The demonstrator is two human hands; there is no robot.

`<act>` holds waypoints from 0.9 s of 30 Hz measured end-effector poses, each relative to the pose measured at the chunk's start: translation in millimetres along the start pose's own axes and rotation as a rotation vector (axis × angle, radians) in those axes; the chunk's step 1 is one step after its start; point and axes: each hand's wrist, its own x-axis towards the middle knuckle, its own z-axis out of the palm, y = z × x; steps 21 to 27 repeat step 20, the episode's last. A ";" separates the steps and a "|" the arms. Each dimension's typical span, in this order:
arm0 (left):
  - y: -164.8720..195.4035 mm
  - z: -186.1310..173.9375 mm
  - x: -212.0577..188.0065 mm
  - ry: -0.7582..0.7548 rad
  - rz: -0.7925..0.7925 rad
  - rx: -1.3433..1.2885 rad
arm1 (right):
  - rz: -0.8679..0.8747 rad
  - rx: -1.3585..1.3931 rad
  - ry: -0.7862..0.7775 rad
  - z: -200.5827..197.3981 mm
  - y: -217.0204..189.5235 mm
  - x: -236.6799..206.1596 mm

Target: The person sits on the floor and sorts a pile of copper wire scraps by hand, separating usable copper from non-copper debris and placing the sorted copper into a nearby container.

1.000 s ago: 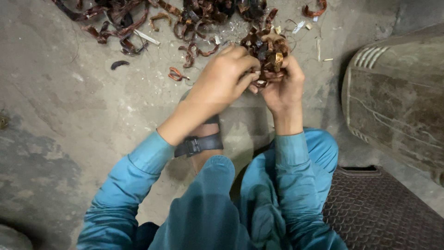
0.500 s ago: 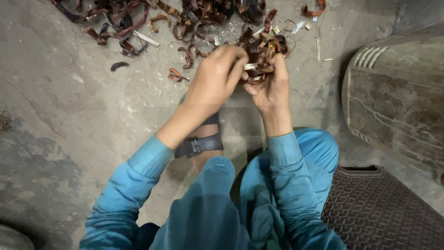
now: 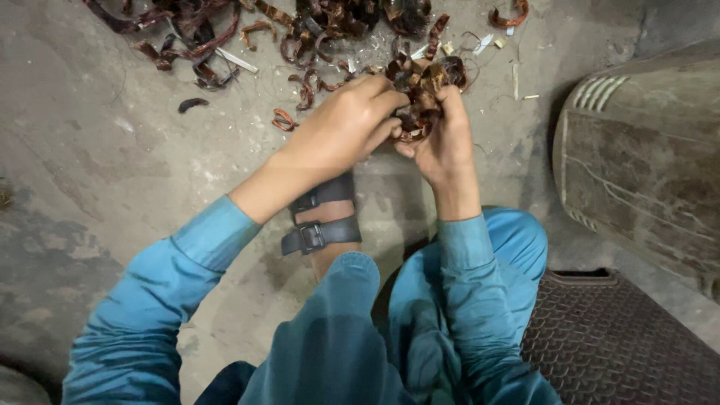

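Two hands met just above the middle of the frame, over a bare concrete floor. Nearest the camera, blue trouser knees [image 3: 352, 330] and long blue sleeves filled the lower part, with a dark strapped sandal [image 3: 321, 225] showing between the forearms and a dark ribbed mat [image 3: 622, 345] at the lower right. The left hand [image 3: 341, 131] was curled shut, its fingertips pinched into a bundle of brown curled strips [image 3: 421, 94]. The right hand [image 3: 444, 142] was clamped around the same bundle from below, thumb pressed against it.

The strips looked thin, stiff and springy, coiled into loops and rings, reddish brown with a dull shine; whether they were metal or something else could not be told. Such curled edges could nick a bare finger if the bundle sprang apart under the pulling, and loose pieces could drop onto the sandalled foot below.

Farther off, along the top of the frame, a scatter of similar strips [image 3: 225, 37] lay on the rough, stained floor [image 3: 90, 150] among pale chips. A worn grey moulded casing [image 3: 645, 157] stood at the right edge.
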 end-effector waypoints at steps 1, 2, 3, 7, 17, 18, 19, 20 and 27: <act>-2.3 0.1 1.7 -0.016 -0.015 -0.013 | 0.010 -0.018 0.015 -0.4 0.2 2.5; -3.1 0.9 1.9 -0.013 0.007 0.007 | 0.023 -0.036 0.034 -1.2 0.5 3.0; -3.2 2.5 1.5 -0.009 0.027 0.026 | 0.037 -0.057 0.053 -2.0 0.7 2.7; -0.1 6.2 2.1 0.001 0.182 0.194 | -0.077 -0.060 0.175 1.3 6.6 2.5; -13.9 24.2 -0.5 -0.013 -0.145 -0.214 | -0.090 0.062 0.143 -2.0 7.6 5.8; -14.4 31.7 -5.8 -0.038 -0.264 -0.356 | -0.074 0.089 0.122 -4.7 6.1 4.9; -14.9 37.6 -13.3 -0.064 -0.382 -0.492 | -0.078 0.088 0.013 -5.9 5.5 5.6; -20.0 57.6 4.2 -0.066 -0.381 -0.489 | -0.081 0.088 -0.096 -6.5 6.5 5.5; -20.0 57.6 4.2 -0.066 -0.381 -0.489 | -0.081 0.088 -0.096 -6.5 6.5 5.5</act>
